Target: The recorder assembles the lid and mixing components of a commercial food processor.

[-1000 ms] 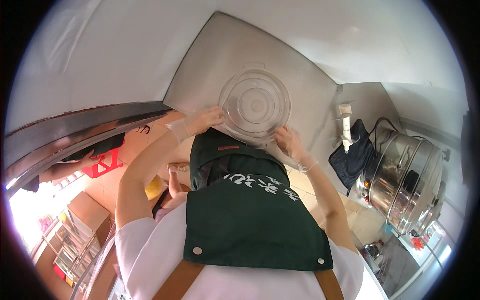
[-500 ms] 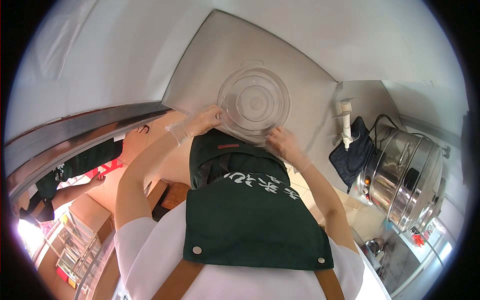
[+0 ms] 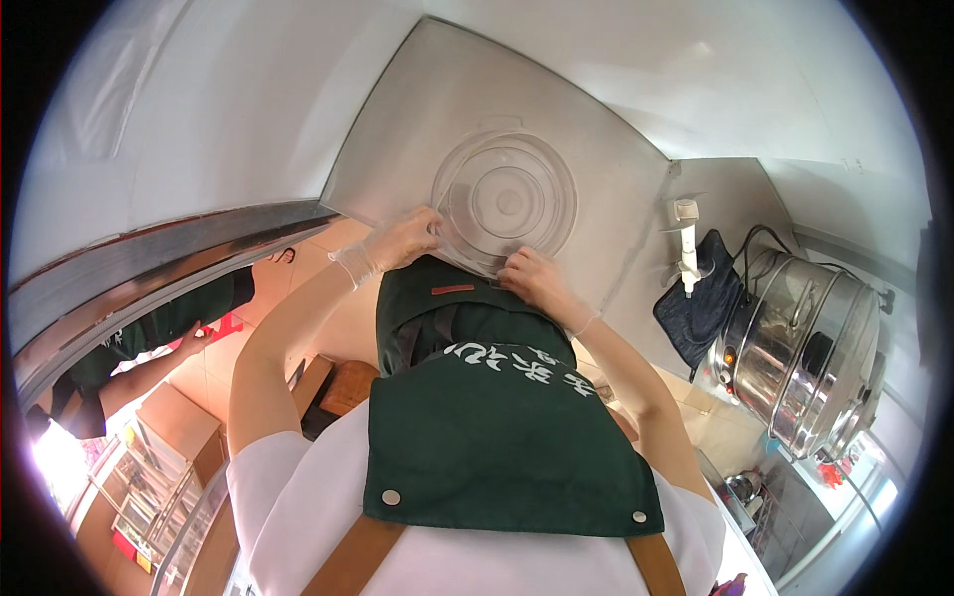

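Note:
A clear round plastic container (image 3: 558, 204) with concentric rings in its base lies on the steel counter (image 3: 412, 119). A small tab-like handle shows at its far side. Both of my hands wear thin see-through gloves. My left hand (image 3: 405, 238) pinches the container's rim at its near left. At the near edge, right of the left hand, my right hand (image 3: 537, 280) has its fingers curled closed on the rim. The undersides of the fingers are hidden.
To the right stand a white pump dispenser (image 3: 688, 248), a dark folded cloth (image 3: 701, 308) and a large shiny steel cooker (image 3: 795, 348) with a cable. Walls close in beyond the counter. At the left, past a ledge, is another person's arm (image 3: 159, 372).
My right hand has slid left along the container's near rim, closer to my left hand. The left hand and the container have stayed put. The other person's arm has shifted slightly.

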`<control>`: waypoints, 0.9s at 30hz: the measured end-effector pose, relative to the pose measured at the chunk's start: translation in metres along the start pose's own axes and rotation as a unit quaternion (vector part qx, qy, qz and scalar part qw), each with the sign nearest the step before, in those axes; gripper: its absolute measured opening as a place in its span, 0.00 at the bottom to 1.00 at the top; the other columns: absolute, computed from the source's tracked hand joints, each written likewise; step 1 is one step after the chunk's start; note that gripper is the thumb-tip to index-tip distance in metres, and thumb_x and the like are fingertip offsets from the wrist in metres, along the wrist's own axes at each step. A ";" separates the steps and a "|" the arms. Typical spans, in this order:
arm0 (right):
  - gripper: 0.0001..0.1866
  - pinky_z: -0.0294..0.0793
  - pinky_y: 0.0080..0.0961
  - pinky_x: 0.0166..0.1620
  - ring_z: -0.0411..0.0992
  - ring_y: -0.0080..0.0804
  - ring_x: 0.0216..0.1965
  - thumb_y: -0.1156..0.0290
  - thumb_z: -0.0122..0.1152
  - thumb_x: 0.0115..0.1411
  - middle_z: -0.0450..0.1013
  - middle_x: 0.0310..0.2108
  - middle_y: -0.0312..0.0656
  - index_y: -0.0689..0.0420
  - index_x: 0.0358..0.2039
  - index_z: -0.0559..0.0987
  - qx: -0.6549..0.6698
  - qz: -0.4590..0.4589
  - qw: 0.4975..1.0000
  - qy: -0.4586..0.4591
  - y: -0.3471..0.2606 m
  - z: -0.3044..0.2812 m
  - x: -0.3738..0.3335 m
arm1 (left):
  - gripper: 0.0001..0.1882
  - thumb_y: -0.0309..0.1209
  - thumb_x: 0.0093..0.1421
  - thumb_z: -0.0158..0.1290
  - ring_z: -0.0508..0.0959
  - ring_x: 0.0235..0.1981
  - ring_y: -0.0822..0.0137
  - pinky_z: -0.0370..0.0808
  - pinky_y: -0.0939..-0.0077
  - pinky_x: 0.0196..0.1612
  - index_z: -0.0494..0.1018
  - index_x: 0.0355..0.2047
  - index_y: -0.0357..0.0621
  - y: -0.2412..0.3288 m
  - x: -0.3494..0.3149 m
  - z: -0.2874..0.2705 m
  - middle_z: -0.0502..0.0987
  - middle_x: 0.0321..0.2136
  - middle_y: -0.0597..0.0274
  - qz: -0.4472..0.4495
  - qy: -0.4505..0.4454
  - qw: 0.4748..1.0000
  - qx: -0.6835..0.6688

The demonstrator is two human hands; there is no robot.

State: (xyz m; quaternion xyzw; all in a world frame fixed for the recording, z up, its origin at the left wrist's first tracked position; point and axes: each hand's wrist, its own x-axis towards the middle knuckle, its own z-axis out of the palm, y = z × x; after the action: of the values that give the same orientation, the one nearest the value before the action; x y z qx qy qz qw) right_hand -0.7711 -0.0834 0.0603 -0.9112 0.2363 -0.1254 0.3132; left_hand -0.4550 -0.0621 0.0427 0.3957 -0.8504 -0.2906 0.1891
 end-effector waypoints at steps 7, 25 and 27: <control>0.05 0.72 0.33 0.40 0.68 0.38 0.38 0.73 0.62 0.50 0.68 0.30 0.37 0.51 0.29 0.76 0.083 0.084 0.993 0.003 -0.006 0.011 0.007 | 0.06 0.23 0.49 0.58 0.75 0.40 0.57 0.75 0.67 0.40 0.75 0.28 0.46 0.000 -0.002 0.003 0.71 0.44 0.57 -0.017 0.014 0.999 -0.045; 0.07 0.73 0.36 0.36 0.70 0.40 0.37 0.76 0.61 0.48 0.68 0.32 0.39 0.54 0.27 0.72 0.016 0.094 0.993 0.072 -0.017 0.029 0.013 | 0.01 0.23 0.48 0.56 0.72 0.48 0.60 0.75 0.68 0.42 0.75 0.23 0.42 -0.004 0.003 -0.005 0.71 0.45 0.61 0.013 -0.065 0.997 0.039; 0.07 0.73 0.35 0.35 0.70 0.40 0.36 0.76 0.61 0.48 0.68 0.32 0.39 0.55 0.26 0.71 -0.005 0.088 0.993 0.078 -0.019 0.030 0.015 | 0.01 0.24 0.48 0.56 0.72 0.48 0.61 0.76 0.69 0.41 0.75 0.21 0.42 -0.003 0.004 -0.007 0.71 0.45 0.61 0.020 -0.064 0.996 0.053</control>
State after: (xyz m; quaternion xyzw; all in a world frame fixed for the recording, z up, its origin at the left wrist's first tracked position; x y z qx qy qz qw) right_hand -0.7407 -0.0626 0.0503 -0.8759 0.3399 -0.1666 0.2991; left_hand -0.4518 -0.0690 0.0460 0.3689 -0.8825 -0.2663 0.1194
